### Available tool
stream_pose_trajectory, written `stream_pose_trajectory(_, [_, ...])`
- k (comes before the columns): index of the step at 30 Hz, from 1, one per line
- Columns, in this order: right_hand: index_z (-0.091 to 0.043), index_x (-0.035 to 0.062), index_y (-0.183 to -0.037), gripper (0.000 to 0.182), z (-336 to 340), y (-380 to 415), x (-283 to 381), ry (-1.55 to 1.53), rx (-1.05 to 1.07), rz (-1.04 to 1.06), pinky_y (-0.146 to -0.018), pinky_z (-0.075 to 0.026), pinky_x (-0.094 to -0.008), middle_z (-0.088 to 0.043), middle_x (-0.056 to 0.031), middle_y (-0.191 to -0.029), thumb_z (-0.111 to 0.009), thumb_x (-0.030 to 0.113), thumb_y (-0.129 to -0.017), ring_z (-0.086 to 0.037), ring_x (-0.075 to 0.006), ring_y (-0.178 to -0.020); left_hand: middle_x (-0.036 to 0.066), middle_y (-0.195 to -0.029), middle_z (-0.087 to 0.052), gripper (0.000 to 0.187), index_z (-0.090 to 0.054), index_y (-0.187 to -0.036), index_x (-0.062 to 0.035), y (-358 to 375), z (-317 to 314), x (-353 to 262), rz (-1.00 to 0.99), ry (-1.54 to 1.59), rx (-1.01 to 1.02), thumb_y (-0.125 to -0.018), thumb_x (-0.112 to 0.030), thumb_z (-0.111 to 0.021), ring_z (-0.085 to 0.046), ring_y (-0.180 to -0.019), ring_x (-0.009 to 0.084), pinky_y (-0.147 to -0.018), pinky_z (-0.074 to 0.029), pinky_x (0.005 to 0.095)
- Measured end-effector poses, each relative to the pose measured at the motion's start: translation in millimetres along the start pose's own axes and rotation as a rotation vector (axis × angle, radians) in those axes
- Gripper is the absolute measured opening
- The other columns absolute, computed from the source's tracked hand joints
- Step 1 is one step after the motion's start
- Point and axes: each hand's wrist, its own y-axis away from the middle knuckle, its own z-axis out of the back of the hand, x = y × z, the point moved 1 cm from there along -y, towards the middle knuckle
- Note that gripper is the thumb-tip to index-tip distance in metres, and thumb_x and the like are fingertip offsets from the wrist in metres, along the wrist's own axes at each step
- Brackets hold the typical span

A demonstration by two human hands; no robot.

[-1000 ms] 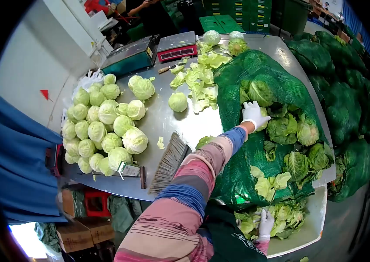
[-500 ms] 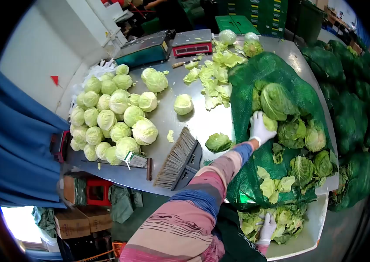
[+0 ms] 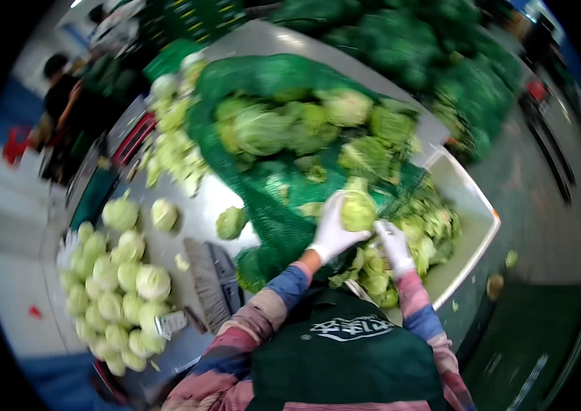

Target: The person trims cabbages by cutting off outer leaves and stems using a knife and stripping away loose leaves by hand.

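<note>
We pinch cabbage between thumb and fingers of left hand; right hand beside it, grip blurred, can't tell.

Person in black, upper left; green crates, top; blue curtain.

Count of items at my station, by kind.
I record two gloved hands, my left hand and right hand; one cabbage between them; one open mesh bag on one table; one white bin; one brush; one apron; two scales side by side; over a dozen pale cabbages in one pile, blur preventing my exact tally; several filled sacks, overlapping, number indeterminate.
</note>
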Motion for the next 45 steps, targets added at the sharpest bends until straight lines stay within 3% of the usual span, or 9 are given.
stream_pose_trajectory(7, [-0.055,0.0004,-0.101,0.026,-8.9,-12.1,-48.2,0.023,-0.268,0.312,-0.063,-0.051,-0.0283,-0.064,-0.0079,-0.081,-0.070,0.009,-0.081,-0.064,-0.0156,-0.069,0.023,-0.145,-0.030,0.104,-0.036,-0.144,-0.0102,-13.6,17.9,6.7,-0.079,-0.114,0.367,-0.056,-0.031,-0.087,-0.031,-0.133,0.0406,-0.112,-0.028,0.0428])
stream_pose_trajectory(12, [-0.051,0.0106,-0.134,0.047,9.6,8.6,-13.5,0.340,-0.059,0.282,-0.072,-0.051,-0.0366,-0.066,-0.0166,-0.084,-0.059,0.023,-0.090,-0.066,-0.0289,-0.074,0.027,-0.147,-0.030,0.112,-0.028,-0.150,-0.0166,-32.4,43.8,7.1,-0.180,-0.123,0.597,-0.053,-0.020,-0.084,-0.032,-0.133,0.0438,-0.113,-0.027,0.0420])
stream_pose_trajectory(14, [-0.049,0.0127,-0.136,0.050,0.5,6.7,-24.1,0.410,-0.015,0.304,-0.076,-0.051,-0.0379,-0.066,-0.0201,-0.089,-0.059,0.027,-0.090,-0.065,-0.0359,-0.081,0.031,-0.145,-0.030,0.118,-0.019,-0.150,-0.0024,-29.8,36.8,10.9,-0.178,-0.084,0.580,-0.056,-0.023,-0.087,-0.033,-0.134,0.0437,-0.113,-0.027,0.0406])
stream_pose_trajectory(16, [-0.048,0.0163,-0.138,0.051,-2.6,11.5,-24.5,0.366,-0.007,0.280,-0.076,-0.051,-0.0380,-0.067,-0.0196,-0.091,-0.058,0.028,-0.090,-0.065,-0.0358,-0.083,0.034,-0.143,-0.031,0.124,-0.011,-0.145,0.0125,-18.4,17.8,11.9,0.386,0.430,0.471,-0.059,-0.031,-0.089,-0.034,-0.135,0.0397,-0.113,-0.028,0.0387])
stream_pose_trajectory(18, [-0.047,0.0197,-0.140,0.051,6.5,20.6,-14.6,0.493,0.095,0.367,-0.074,-0.051,-0.0390,-0.067,-0.0189,-0.091,-0.056,0.033,-0.091,-0.065,-0.0356,-0.083,0.033,-0.138,-0.036,0.122,-0.018,-0.138,0.0186,-8.6,-2.0,27.9,0.301,0.257,0.292,-0.059,-0.041,-0.090,-0.038,-0.131,0.0373,-0.111,-0.031,0.0391])
stream_pose_trajectory(20, [-0.052,0.0207,-0.133,0.044,21.4,24.1,-10.8,0.698,-0.004,0.453,-0.070,-0.051,-0.0412,-0.069,-0.0170,-0.090,-0.053,0.037,-0.092,-0.066,-0.0342,-0.081,0.023,-0.130,-0.046,0.104,-0.028,-0.134,0.0124,-0.4,-8.6,22.6,0.278,0.108,0.192,-0.062,-0.029,-0.091,-0.051,-0.118,0.0274,-0.099,-0.044,0.0358])
stream_pose_trajectory(22, [-0.058,0.0158,-0.120,0.035,29.2,18.8,-14.6,0.783,-0.081,0.458,-0.067,-0.052,-0.0428,-0.069,-0.0160,-0.087,-0.055,0.035,-0.091,-0.066,-0.0347,-0.077,0.034,-0.138,-0.029,0.113,-0.033,-0.133,0.0069,10.1,-12.8,3.8,0.055,-0.151,0.108,-0.050,-0.043,-0.092,-0.029,-0.131,0.0463,-0.109,-0.030,0.0474])
stream_pose_trajectory(27, [-0.060,0.0101,-0.098,0.022,32.2,15.6,-9.5,0.996,-0.001,0.514,-0.065,-0.052,-0.0434,-0.067,-0.0121,-0.078,-0.060,0.029,-0.085,-0.066,-0.0326,-0.072,0.032,-0.134,-0.033,0.117,-0.028,-0.137,0.0044,16.2,-17.1,-9.0,0.018,-0.249,0.177,-0.049,-0.040,-0.091,-0.034,-0.126,0.0462,-0.107,-0.032,0.0485])
stream_pose_trajectory(45, [-0.062,0.0020,-0.099,0.029,29.8,-20.7,15.5,1.094,0.142,0.280,-0.074,-0.054,-0.0456,-0.068,-0.0190,-0.085,-0.055,0.029,-0.089,-0.067,-0.0373,-0.082,0.027,-0.124,-0.042,0.112,-0.029,-0.135,0.0074,0.1,-20.4,-5.4,0.095,-0.242,0.218,-0.052,-0.037,-0.089,-0.040,-0.116,0.0423,-0.101,-0.035,0.0494])
